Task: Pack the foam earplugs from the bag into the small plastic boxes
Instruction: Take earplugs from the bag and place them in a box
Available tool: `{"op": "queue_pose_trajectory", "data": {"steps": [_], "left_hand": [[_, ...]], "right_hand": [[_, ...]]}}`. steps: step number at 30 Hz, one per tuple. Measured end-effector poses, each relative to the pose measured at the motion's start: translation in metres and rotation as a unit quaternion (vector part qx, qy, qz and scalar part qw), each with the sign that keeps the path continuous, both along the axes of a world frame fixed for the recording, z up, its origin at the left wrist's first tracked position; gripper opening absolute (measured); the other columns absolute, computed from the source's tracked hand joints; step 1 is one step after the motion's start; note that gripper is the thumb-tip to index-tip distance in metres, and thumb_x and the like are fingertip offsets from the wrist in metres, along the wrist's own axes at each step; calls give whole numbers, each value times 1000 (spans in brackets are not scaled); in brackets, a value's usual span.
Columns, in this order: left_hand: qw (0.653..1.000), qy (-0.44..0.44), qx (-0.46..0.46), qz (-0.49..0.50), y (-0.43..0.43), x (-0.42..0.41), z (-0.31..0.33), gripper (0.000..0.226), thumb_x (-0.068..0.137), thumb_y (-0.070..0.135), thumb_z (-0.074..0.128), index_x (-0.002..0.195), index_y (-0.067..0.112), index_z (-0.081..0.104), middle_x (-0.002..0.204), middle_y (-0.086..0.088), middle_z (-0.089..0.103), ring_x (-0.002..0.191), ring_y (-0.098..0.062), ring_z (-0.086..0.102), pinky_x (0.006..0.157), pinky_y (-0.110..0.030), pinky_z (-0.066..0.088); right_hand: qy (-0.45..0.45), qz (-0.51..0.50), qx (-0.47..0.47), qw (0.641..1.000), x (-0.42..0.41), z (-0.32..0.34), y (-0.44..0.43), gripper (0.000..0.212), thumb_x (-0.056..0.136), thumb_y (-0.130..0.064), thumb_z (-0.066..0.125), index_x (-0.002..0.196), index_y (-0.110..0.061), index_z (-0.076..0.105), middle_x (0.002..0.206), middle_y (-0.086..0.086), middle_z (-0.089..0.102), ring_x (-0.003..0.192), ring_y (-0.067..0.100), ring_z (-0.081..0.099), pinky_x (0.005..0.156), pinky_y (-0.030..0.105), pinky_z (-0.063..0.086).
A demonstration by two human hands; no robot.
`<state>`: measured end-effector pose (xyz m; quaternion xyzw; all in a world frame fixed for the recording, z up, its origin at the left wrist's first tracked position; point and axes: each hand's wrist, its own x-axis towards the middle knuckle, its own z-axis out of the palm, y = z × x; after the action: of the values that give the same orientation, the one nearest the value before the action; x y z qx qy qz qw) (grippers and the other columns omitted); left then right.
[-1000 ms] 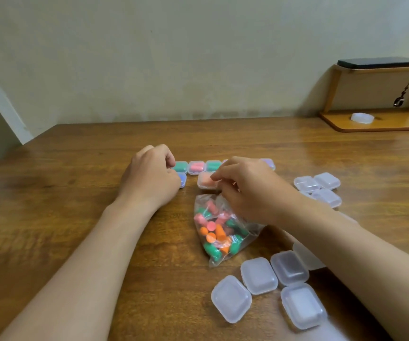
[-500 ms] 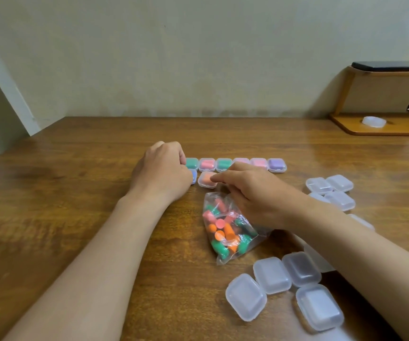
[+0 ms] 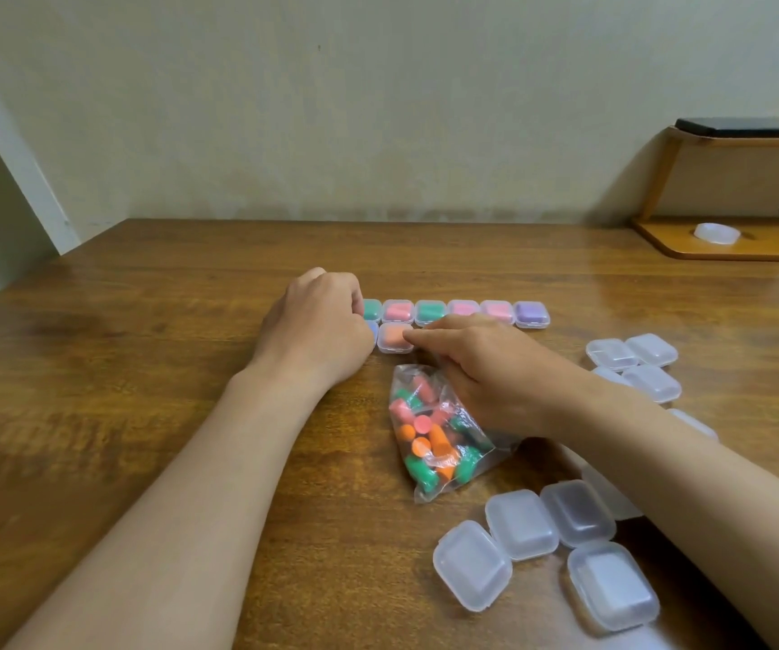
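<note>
Wooden worktop (image 3: 144,415), mid-packing: a clear bag (image 3: 441,429) of orange, green and pink foam earplugs (image 3: 418,466) lies in the middle, its long axis running from the mouth at the far end, under the right hand (image 3: 486,372), back towards the person and a little to the right. The right hand sits over that mouth with its forefinger (image 3: 418,339) stretched forward, the tip touching the near right corner of an orange box (image 3: 394,337). Its other fingers bend down onto the plastic, and whether this grip has the bag pinched cannot be told from here. The left hand (image 3: 317,330) rests knuckles-up just left of the orange box, fingers curled under. A blue box (image 3: 372,331) shows at its edge, but what that grip holds, if anything, is hidden. Beyond both hands, a row of filled boxes (image 3: 462,309) stands side by side in green, pink and purple, with the orange and blue ones starting a second row in front. Empty boxes (image 3: 519,523) lie closed in a cluster to the near right of the bag, and more (image 3: 636,363) sit further out to the right. The bag and every empty box lie on the right hand's side, so it looks the better placed to fetch the next box, while the left hand is nearer the growing second row.
</note>
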<state>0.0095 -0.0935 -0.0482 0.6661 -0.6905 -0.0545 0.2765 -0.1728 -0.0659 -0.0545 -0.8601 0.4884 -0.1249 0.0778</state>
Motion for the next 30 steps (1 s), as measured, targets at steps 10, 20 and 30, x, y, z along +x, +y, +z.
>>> {"op": "queue_pose_trajectory", "data": {"steps": [10, 20, 30], "left_hand": [[1000, 1, -13, -20, 5, -4, 2, 18, 91, 4, 52, 87, 18, 62, 101, -2, 52, 94, -19, 49, 71, -30, 40], [996, 11, -47, -69, 13, -14, 4, 11, 89, 7, 55, 89, 16, 62, 100, -5, 54, 94, -23, 52, 72, -33, 41], [970, 16, -155, -185, 20, -34, -7, 13, 91, 10, 55, 93, 15, 66, 91, 0, 59, 85, -17, 58, 67, -34, 52]], "right_hand": [[11, -6, 7, 1000, 2, 0, 0, 51, 103, -16, 39, 152, -27, 37, 136, 1, 53, 121, 17, 49, 99, 36, 46], [-60, -40, -24, 997, -2, 1, 0, 45, 98, -5, 43, 140, -19, 56, 129, 3, 62, 117, 19, 57, 93, 25, 44], [-80, -225, -75, 968, -55, 24, 5, 37, 90, -4, 56, 121, -18, 67, 113, -1, 69, 102, 17, 62, 87, 32, 55]]}}
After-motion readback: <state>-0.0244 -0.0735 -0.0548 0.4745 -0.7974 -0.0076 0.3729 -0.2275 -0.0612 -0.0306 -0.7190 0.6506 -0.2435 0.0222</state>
